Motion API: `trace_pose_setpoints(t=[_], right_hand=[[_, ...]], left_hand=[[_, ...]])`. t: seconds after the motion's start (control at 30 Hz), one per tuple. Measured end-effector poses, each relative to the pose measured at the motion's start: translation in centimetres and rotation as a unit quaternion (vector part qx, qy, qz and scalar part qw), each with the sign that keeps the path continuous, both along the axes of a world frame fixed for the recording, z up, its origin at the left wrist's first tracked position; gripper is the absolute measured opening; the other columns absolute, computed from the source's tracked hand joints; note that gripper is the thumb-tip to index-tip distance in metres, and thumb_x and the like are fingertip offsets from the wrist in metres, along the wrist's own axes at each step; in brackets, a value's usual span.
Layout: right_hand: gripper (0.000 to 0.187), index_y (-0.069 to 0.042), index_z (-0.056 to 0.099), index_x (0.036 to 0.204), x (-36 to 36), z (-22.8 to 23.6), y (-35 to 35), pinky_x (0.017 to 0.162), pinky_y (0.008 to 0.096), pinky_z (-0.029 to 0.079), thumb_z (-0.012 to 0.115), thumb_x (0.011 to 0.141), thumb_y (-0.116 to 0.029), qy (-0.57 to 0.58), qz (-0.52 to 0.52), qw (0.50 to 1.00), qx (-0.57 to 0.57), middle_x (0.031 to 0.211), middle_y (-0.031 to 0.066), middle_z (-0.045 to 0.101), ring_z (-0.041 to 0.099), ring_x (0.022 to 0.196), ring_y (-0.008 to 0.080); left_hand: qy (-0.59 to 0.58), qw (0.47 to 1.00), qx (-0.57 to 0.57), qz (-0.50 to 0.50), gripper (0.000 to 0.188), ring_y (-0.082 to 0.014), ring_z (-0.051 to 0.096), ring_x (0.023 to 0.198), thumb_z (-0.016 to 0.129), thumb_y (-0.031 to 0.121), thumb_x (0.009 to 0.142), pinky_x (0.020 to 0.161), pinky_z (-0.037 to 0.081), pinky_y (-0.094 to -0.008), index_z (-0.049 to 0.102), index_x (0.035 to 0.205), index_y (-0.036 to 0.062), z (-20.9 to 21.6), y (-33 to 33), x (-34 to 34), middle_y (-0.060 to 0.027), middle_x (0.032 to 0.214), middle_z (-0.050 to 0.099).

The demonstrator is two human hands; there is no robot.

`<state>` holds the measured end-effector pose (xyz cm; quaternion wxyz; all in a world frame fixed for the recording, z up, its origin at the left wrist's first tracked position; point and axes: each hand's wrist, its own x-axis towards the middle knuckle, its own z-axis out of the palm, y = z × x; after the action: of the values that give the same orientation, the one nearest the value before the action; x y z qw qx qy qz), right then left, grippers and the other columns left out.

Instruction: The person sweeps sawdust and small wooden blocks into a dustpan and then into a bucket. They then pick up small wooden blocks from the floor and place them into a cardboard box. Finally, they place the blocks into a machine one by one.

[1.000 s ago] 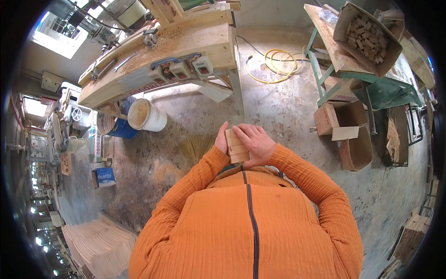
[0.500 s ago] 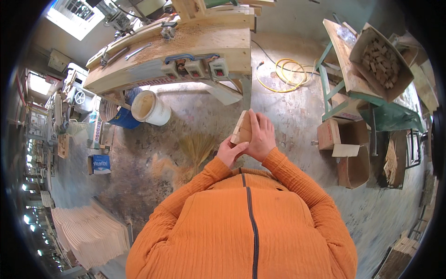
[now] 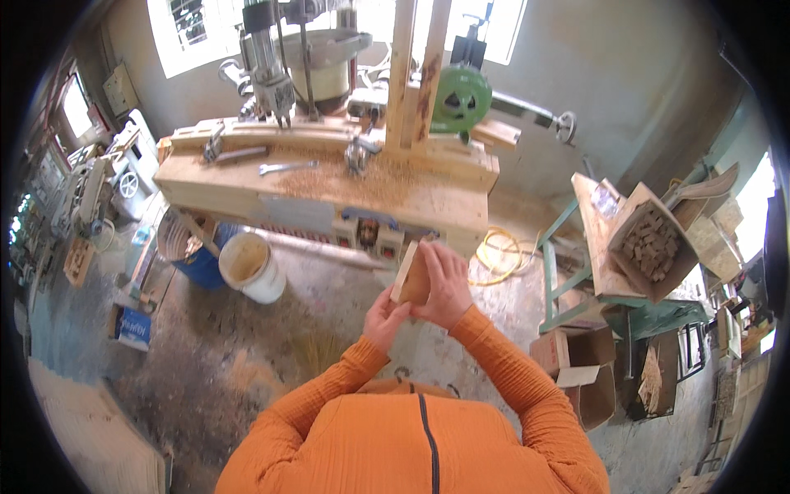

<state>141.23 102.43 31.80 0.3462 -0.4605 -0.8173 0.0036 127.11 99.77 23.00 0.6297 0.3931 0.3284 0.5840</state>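
Held in front of my chest is a small stack of light wooden blocks [image 3: 417, 278], tilted, with a pale face toward the left. My right hand [image 3: 448, 284] is closed over its right side, fingers wrapped across the upper end. My left hand [image 3: 385, 319] pinches the lower left end, its thumb against the wood. How many pieces make up the stack is hard to tell from here. Beyond my hands stands a wooden workbench [image 3: 239, 188] with red switches on its front. On it lie a wrench [image 3: 288, 167] and a metal clamp [image 3: 358, 155] amid sawdust.
A drilling machine [image 3: 270, 78] and a green round housing [image 3: 461, 97] stand at the bench's back. Below are a white bucket [image 3: 270, 284] and a blue bin [image 3: 203, 265]. At right, a green-framed table [image 3: 556, 298] bears a carton of wooden blocks [image 3: 650, 247]. A yellow hose [image 3: 518, 262] coils on the floor.
My view has lifted and come closer to the workbench, so its machines and the windows now show. Both hands keep hold of the wooden blocks.
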Motion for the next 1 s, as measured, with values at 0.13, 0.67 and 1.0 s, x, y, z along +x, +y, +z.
trace_pose_setpoints(t=[0.13, 0.67, 1.0], right_hand=[[0.088, -0.001, 0.030, 0.129, -0.6, 12.8, 8.0, 0.096, 0.0416, 0.028, 0.070, 0.052, -0.019, -0.077, -0.064, 0.986, 0.134, 0.121, 0.0161, 0.038, 0.035, 0.114, 0.0331], [0.100, -0.030, 0.014, 0.137, -6.0, 45.3, 29.0, 0.097, 0.0543, 0.027, 0.076, 0.059, -0.026, -0.219, -0.335, 0.831, 0.387, 0.134, 0.0059, 0.029, 0.025, 0.127, 0.0220], [0.090, -0.029, 0.021, 0.136, -5.3, 48.3, 34.7, 0.101, 0.0523, 0.026, 0.072, 0.063, -0.017, -0.244, -0.340, 0.827, 0.376, 0.135, 0.0075, 0.033, 0.027, 0.128, 0.0226]], left_hand=[[0.008, 1.000, -0.009, 0.010, 0.037, -0.0156, 0.054, 0.097, 0.051, 0.009, 0.086, 0.081, 0.043, -0.0257, 0.043, 0.120, -0.0036, 1.4, 3.2, -5.6, -0.0104, 0.110, 0.055], [0.105, 0.969, -0.213, 0.064, 0.025, -0.0167, 0.060, 0.072, 0.053, 0.010, 0.082, 0.060, 0.048, -0.0287, 0.050, 0.106, 0.0025, -10.2, 2.5, -19.6, -0.0098, 0.094, 0.061], [0.107, 0.941, -0.245, 0.208, 0.026, -0.0174, 0.059, 0.071, 0.052, 0.009, 0.083, 0.060, 0.048, -0.0293, 0.049, 0.107, 0.0012, -11.3, 3.3, -19.7, -0.0110, 0.094, 0.061]])
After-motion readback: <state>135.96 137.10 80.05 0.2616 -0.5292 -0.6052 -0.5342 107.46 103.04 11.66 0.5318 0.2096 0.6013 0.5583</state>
